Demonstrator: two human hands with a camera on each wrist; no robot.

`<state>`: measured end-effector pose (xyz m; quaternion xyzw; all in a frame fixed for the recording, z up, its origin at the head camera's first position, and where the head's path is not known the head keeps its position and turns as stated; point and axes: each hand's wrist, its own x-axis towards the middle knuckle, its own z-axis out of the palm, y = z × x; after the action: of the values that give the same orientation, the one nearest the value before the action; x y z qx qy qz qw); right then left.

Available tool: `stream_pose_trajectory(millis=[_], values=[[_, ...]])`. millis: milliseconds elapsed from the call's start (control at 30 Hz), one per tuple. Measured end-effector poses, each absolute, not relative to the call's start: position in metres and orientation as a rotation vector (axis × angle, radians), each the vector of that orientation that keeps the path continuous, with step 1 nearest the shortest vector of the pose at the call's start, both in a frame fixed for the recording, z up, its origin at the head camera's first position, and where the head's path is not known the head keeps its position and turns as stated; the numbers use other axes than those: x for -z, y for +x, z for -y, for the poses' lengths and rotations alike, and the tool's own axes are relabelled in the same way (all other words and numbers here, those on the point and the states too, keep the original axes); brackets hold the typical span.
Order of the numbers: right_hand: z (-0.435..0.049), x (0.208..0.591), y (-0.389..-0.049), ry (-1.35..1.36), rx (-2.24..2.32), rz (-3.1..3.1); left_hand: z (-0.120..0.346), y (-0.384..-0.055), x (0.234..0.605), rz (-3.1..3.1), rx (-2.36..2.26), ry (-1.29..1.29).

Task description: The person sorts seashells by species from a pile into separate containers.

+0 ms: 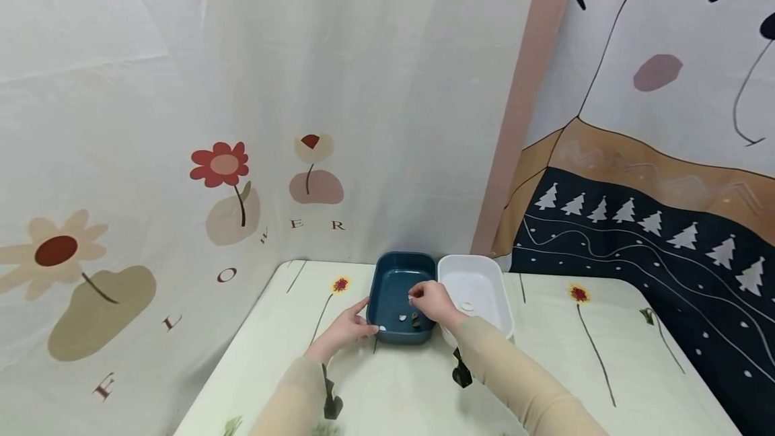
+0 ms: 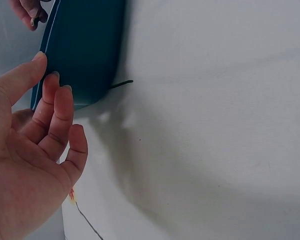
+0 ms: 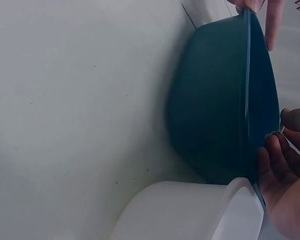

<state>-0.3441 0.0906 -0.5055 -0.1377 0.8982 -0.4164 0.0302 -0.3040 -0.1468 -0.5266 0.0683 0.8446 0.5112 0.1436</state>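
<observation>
My left hand (image 1: 346, 332) grips the near left rim of a dark teal basin (image 1: 404, 338), its thumb on the edge. Over the inside of that basin, my right hand (image 1: 434, 300) pinches a small thin piece (image 3: 282, 129) between thumb and fingertips; it is mostly covered and I cannot tell its kind. On the basin's floor lie a small white piece (image 1: 402, 318) and a few dark, pebble-like pieces (image 1: 415, 319). The right wrist view shows the right hand (image 3: 290, 165) just over the teal rim, palm partly in sight.
A white basin (image 1: 505, 301) stands right against the teal one, with small whitish pieces (image 1: 467, 306) on its floor. Both stand on a table with a pale flowered cloth (image 1: 563, 355). Behind hangs a printed curtain (image 1: 387, 120).
</observation>
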Motion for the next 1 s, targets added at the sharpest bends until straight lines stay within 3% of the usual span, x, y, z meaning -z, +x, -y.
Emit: stream_pose_trajectory(millis=[1000], values=[[-0.136, 0.486, -0.346, -0.466, 1.258, -2.847, 0.145, -0.309, 0.522, -2.528, -1.351, 0.175]])
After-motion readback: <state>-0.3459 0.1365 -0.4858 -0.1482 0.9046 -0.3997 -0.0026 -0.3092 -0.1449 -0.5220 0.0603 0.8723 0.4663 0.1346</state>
